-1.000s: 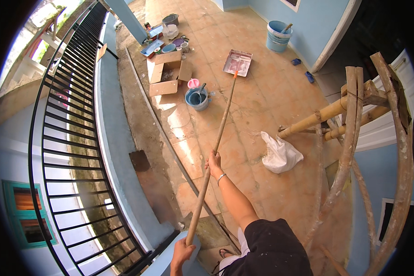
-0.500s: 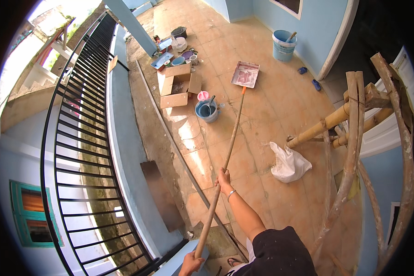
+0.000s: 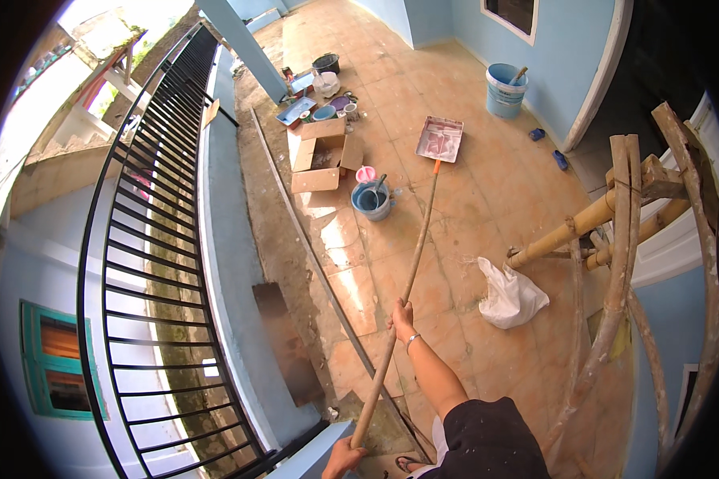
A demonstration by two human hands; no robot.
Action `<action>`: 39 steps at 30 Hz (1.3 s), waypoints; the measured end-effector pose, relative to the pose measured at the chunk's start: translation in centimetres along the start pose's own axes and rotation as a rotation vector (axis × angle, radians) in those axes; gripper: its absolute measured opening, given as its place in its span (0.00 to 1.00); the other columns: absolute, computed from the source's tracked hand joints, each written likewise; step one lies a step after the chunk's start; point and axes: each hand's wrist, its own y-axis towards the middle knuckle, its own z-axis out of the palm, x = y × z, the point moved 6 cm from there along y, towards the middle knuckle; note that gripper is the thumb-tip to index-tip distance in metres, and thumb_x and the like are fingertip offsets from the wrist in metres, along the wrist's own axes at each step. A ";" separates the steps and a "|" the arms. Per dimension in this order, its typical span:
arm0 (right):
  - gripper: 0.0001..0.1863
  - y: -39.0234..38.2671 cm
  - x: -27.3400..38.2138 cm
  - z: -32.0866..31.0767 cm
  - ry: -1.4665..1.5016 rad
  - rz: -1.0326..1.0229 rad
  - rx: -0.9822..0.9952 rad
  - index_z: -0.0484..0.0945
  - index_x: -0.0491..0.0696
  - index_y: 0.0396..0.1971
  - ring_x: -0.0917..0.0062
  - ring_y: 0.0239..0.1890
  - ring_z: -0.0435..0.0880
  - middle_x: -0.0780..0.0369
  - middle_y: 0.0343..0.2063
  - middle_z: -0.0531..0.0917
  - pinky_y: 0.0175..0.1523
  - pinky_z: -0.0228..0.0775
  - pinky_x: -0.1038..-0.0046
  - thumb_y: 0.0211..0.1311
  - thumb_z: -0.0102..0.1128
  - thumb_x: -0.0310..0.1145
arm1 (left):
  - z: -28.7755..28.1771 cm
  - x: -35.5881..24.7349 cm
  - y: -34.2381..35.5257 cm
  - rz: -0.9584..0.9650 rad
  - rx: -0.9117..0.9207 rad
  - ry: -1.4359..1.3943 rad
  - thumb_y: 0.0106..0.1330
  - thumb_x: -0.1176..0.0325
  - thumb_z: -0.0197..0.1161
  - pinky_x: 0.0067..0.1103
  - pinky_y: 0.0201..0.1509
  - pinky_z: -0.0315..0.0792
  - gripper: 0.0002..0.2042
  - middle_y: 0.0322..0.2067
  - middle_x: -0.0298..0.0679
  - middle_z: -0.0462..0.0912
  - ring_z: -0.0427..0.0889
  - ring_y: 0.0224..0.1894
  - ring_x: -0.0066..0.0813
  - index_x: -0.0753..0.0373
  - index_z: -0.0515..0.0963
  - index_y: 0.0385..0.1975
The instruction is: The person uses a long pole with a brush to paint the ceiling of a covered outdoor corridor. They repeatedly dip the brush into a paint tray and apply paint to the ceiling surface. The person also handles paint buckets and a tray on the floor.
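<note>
A long wooden pole runs from the lower edge away across the tiled floor. Its orange end meets the near edge of a paint tray smeared with pale pink and white; I cannot clearly make out a roller head there. My left hand is closed around the pole's near end, low in the picture. Farther along, my right hand, with a bracelet at the wrist, wraps the shaft. Left of the pole stands a blue paint bucket with a tool handle sticking out, beside a small pink container.
An open cardboard box sits behind the bucket. A white sack lies right of the pole, near bamboo and wood scaffolding. A larger bucket stands by the wall. Black railing lines the left side.
The whole scene has shifted slightly right and down in the picture. Both hands keep their grip on the pole, and its orange end is still at the tray.
</note>
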 end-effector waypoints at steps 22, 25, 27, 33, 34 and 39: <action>0.20 -29.3 -2.6 -0.4 -0.332 -0.729 0.078 0.68 0.42 0.45 0.61 0.24 0.83 0.51 0.26 0.80 0.27 0.73 0.60 0.75 0.48 0.47 | 8.8 18.1 -11.4 0.375 -0.060 -0.305 0.63 0.66 0.68 0.27 0.33 0.76 0.15 0.29 0.37 0.81 0.78 0.30 0.25 0.66 0.79 0.46; 0.16 -39.7 -0.5 3.7 -0.269 -0.779 0.252 0.68 0.44 0.44 0.69 0.19 0.79 0.58 0.22 0.76 0.23 0.71 0.63 0.75 0.50 0.43 | 6.9 18.0 -12.4 0.555 -0.193 -0.325 0.63 0.66 0.68 0.27 0.33 0.76 0.15 0.29 0.37 0.81 0.78 0.30 0.25 0.66 0.79 0.47; 0.13 -48.5 0.3 6.6 -0.129 -0.787 0.629 0.61 0.51 0.46 0.83 0.11 0.67 0.66 0.18 0.67 0.14 0.67 0.76 0.80 0.43 0.46 | 5.7 18.9 -13.6 0.661 -0.289 -0.365 0.63 0.66 0.68 0.27 0.33 0.76 0.16 0.29 0.38 0.81 0.78 0.30 0.26 0.66 0.79 0.47; 0.17 -70.4 -2.2 9.4 -0.089 -0.901 1.069 0.58 0.52 0.58 0.83 0.15 0.71 0.64 0.25 0.72 0.17 0.68 0.78 0.81 0.42 0.45 | 4.1 26.0 -17.5 0.846 -0.463 -0.463 0.62 0.67 0.68 0.28 0.34 0.76 0.17 0.30 0.38 0.81 0.78 0.31 0.27 0.66 0.78 0.49; 0.21 -73.4 -2.9 9.6 -0.094 -0.940 1.118 0.56 0.52 0.65 0.84 0.15 0.72 0.65 0.25 0.72 0.17 0.68 0.79 0.81 0.41 0.43 | 3.9 27.3 -18.0 0.868 -0.488 -0.476 0.62 0.67 0.68 0.28 0.34 0.76 0.17 0.30 0.38 0.80 0.78 0.31 0.27 0.66 0.78 0.49; 0.28 -84.8 -5.4 10.9 -0.136 -1.066 1.219 0.52 0.52 0.73 0.85 0.16 0.73 0.64 0.25 0.75 0.19 0.66 0.81 0.80 0.45 0.43 | 3.1 32.4 -19.5 0.933 -0.563 -0.524 0.62 0.67 0.68 0.28 0.34 0.76 0.18 0.31 0.38 0.80 0.78 0.31 0.27 0.66 0.77 0.50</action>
